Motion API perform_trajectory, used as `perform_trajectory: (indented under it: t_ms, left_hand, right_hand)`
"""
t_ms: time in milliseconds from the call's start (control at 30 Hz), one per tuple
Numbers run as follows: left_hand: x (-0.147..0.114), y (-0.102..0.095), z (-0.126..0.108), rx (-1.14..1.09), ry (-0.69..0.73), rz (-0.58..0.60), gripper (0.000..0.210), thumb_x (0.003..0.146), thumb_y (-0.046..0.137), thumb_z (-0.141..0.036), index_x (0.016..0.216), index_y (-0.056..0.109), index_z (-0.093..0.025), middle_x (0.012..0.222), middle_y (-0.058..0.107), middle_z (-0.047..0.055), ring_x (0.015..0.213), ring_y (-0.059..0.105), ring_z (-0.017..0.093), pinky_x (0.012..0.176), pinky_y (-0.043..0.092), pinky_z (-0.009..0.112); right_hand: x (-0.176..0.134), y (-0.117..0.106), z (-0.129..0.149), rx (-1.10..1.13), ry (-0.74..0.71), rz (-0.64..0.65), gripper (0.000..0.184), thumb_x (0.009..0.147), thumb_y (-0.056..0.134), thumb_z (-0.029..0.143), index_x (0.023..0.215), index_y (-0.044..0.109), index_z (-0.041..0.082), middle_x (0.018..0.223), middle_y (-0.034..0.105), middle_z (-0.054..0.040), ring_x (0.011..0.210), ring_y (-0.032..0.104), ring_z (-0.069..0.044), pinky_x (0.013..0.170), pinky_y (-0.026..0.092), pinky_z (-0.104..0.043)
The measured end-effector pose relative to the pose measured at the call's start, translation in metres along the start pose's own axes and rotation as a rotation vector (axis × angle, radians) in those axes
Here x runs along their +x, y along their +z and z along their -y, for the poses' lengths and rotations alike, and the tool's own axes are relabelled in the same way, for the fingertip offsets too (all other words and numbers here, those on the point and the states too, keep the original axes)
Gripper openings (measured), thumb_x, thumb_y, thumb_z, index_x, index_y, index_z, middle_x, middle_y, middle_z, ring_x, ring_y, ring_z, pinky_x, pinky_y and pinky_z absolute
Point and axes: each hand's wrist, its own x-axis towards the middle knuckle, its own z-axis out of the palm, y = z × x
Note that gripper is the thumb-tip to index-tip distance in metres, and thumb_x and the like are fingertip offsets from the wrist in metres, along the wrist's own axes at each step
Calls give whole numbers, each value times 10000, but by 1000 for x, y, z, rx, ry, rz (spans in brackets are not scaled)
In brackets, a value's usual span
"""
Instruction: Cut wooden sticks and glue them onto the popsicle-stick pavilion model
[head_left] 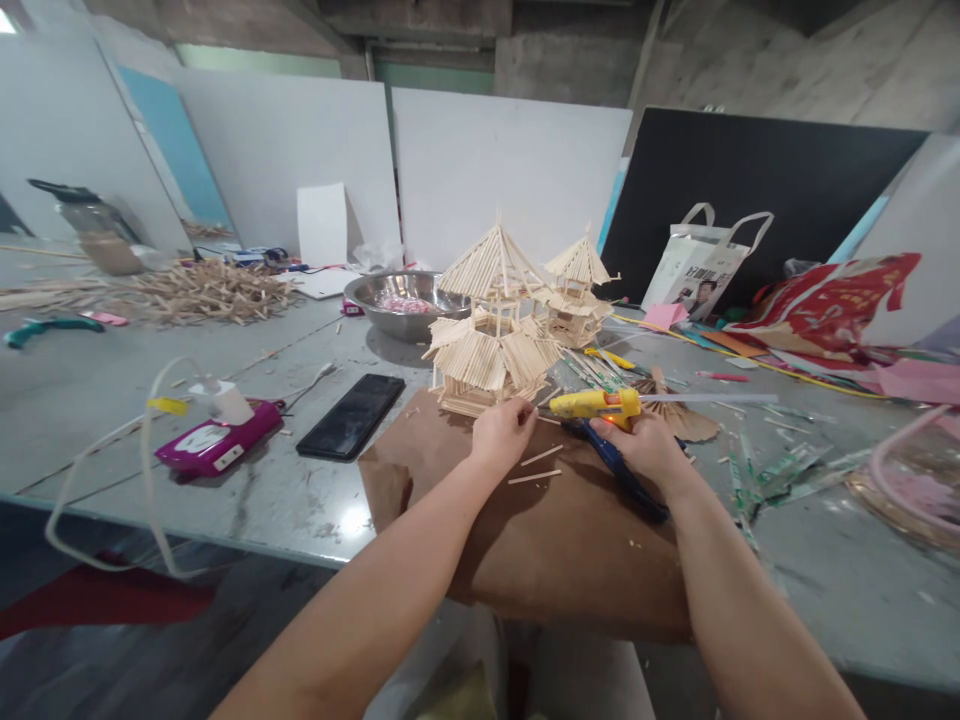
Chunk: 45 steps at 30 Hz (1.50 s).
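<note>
My right hand (651,452) is wrapped round a yellow hot glue gun (596,404), its nozzle aimed left and a clear glue stick (712,398) jutting from the back. An orange glow shows at its handle. Dark blue-handled pliers (619,468) lie beneath that hand. My left hand (504,434) is closed in a pinch just in front of a pavilion model made of pale wooden sticks (493,350). A thin bit of stick shows beside its fingertips, but what they grip is hidden. Two short wooden sticks (535,479) lie between my wrists on a brown board (555,550).
A second stick pavilion (577,290) and a metal bowl (405,305) stand behind. To the left are a black phone (351,416), a purple power strip (217,440) with looping cable, and a stick pile (217,290). Green-printed wrappers (765,475) lie on the right.
</note>
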Motion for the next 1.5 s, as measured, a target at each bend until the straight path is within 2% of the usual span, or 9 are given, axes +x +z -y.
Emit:
perform_trajectory:
  t_ms: [167, 633, 900, 1267, 1500]
  left_hand:
    - [0, 0, 0, -3, 31, -18, 252, 769, 408, -365, 800, 609, -217, 755, 632, 25, 719, 560, 154, 620, 373, 235]
    - [0, -1, -1, -24, 10, -11, 234, 765, 419, -345, 797, 610, -215, 774, 636, 29, 731, 558, 148, 633, 370, 233]
    - [-1, -3, -2, -54, -1, 0, 229, 763, 425, -334, 812, 614, -216, 782, 634, 26, 746, 557, 147, 656, 373, 233]
    - [-2, -3, -3, -33, 19, -4, 249, 774, 404, -338, 804, 616, -211, 774, 639, 26, 741, 560, 149, 657, 376, 235]
    - [-2, -5, -2, -55, 32, -13, 251, 773, 401, -339, 803, 615, -212, 766, 639, 24, 738, 562, 151, 654, 380, 233]
  right_hand:
    - [1, -2, -1, -54, 6, -20, 386, 684, 478, 476, 827, 645, 158, 774, 670, -83, 746, 610, -245, 629, 461, -310]
    - [2, -6, -7, -174, -28, -78, 376, 712, 446, 483, 820, 650, 186, 758, 672, -70, 757, 610, -256, 622, 455, -314]
    - [3, -5, -12, -144, -39, -107, 368, 710, 442, 486, 824, 643, 199, 739, 669, -62, 775, 605, -272, 633, 459, -344]
    - [5, -7, -14, -170, 15, -99, 427, 708, 413, 523, 736, 631, 157, 696, 648, -90, 718, 603, -252, 626, 432, -323]
    - [5, -7, -16, -199, -25, -156, 420, 720, 385, 534, 693, 605, 177, 653, 642, -77, 687, 597, -236, 589, 430, -308]
